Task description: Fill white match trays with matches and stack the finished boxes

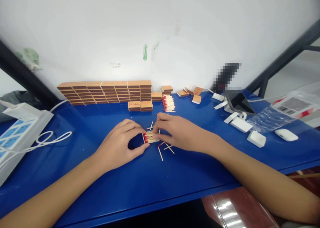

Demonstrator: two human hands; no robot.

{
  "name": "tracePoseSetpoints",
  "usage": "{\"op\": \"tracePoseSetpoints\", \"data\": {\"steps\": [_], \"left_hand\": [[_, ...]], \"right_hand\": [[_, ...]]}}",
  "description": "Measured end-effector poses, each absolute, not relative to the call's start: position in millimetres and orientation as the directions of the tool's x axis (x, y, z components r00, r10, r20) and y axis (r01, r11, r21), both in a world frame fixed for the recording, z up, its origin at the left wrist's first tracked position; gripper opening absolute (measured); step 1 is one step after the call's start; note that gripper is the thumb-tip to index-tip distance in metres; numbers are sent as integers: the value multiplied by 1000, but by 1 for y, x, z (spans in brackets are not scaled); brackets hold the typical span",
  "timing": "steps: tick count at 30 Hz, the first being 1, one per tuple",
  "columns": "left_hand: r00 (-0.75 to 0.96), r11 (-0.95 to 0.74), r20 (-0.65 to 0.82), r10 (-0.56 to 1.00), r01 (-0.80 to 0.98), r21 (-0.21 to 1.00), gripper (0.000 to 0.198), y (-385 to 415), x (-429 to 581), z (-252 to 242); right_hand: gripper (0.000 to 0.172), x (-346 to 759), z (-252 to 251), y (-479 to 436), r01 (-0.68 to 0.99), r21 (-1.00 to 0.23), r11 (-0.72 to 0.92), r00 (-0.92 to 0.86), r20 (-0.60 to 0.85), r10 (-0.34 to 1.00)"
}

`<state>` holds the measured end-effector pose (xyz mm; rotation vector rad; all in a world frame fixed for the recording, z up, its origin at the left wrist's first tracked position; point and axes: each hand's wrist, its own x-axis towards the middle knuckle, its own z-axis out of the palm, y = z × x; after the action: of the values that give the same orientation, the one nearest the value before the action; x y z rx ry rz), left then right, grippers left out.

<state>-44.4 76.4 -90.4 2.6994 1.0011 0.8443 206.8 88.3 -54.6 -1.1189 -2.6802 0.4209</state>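
Observation:
A small white matchbox tray point(150, 142) of red-tipped matches point(149, 136) lies on the blue table. My left hand point(120, 143) grips its left end between thumb and forefinger. From the right, my right hand point(172, 129) has its thumb and fingers closed over the tray's other end, on the matches there; the fingertips are partly hidden. Loose matches point(160, 153) lie just in front of the tray and to its right. Behind it are a few more point(150, 125), partly covered by my right hand.
Stacked matchboxes point(107, 93) form a long row against the wall, with two short stacks point(140, 106) before it. A match pile point(168, 103) and scattered boxes point(196, 99) stand right of them. A power strip point(15, 134) is far left; a phone point(238, 101) and white adapters point(256, 138) are right.

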Motion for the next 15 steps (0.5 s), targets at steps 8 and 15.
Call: {"op": "tracePoseSetpoints", "data": {"steps": [8, 15], "left_hand": [[633, -763, 429, 645, 570, 306, 23, 76, -46, -92], [618, -788, 491, 614, 524, 324, 25, 75, -44, -88]], "right_hand": [[7, 205, -59, 90, 631, -350, 693, -707, 109, 699], [5, 211, -52, 90, 670, -353, 653, -687, 38, 725]]}}
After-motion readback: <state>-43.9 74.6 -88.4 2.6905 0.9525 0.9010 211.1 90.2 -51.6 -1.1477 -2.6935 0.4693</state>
